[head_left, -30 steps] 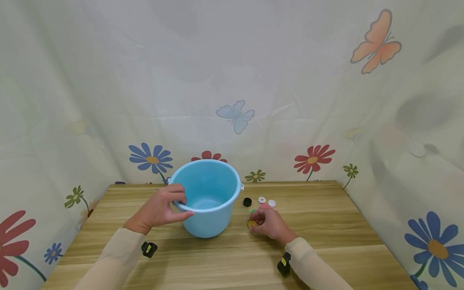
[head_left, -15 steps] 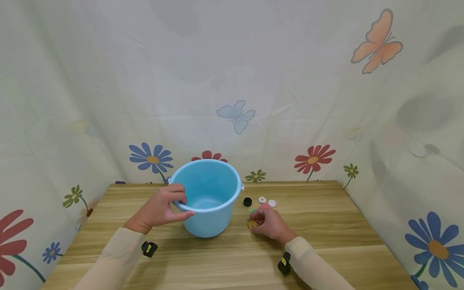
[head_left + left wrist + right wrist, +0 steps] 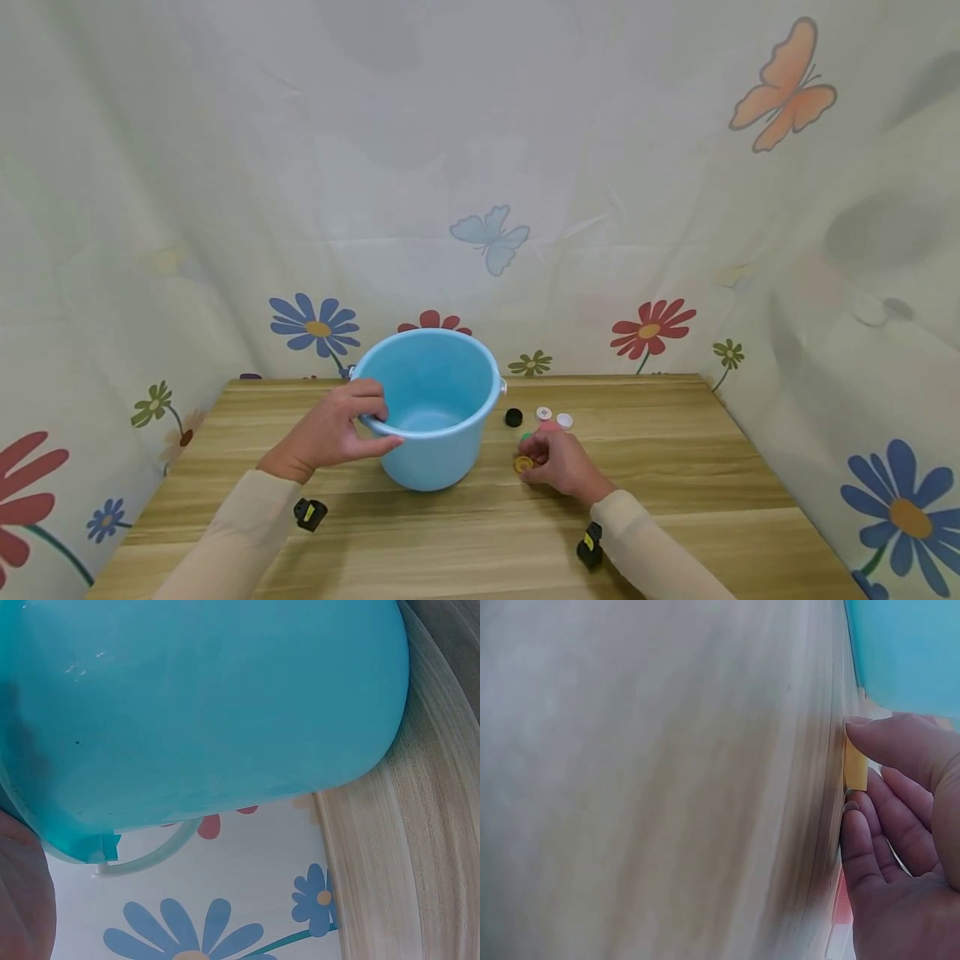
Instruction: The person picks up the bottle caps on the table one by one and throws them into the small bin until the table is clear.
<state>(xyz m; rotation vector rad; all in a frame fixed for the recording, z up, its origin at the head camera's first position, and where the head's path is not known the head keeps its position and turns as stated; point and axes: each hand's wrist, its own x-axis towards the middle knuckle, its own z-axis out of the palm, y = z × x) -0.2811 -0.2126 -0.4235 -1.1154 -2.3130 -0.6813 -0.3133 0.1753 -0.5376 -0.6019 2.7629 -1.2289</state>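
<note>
A person's left hand (image 3: 330,433) holds the near left rim of a blue bucket (image 3: 435,458), thumb outside and fingers over the inside, while the right hand (image 3: 562,467) pinches a yellow cap (image 3: 523,464) between thumb and fingertips, low at the worktop (image 3: 450,546), just right of the bucket. From where I stand, the grip on that short edge looks slight; fingertips sliding off could send it rolling. Just beyond, partly hidden by the right hand, a green cap (image 3: 527,436) and a red cap (image 3: 550,426) lie close enough for a stray knuckle to scatter. Farther off sit a black cap (image 3: 513,417) and two white caps (image 3: 543,413), probably safe unless the hand sweeps wide. The bucket stands upright, but a hard tug on its rim might tip it toward the person.
</note>
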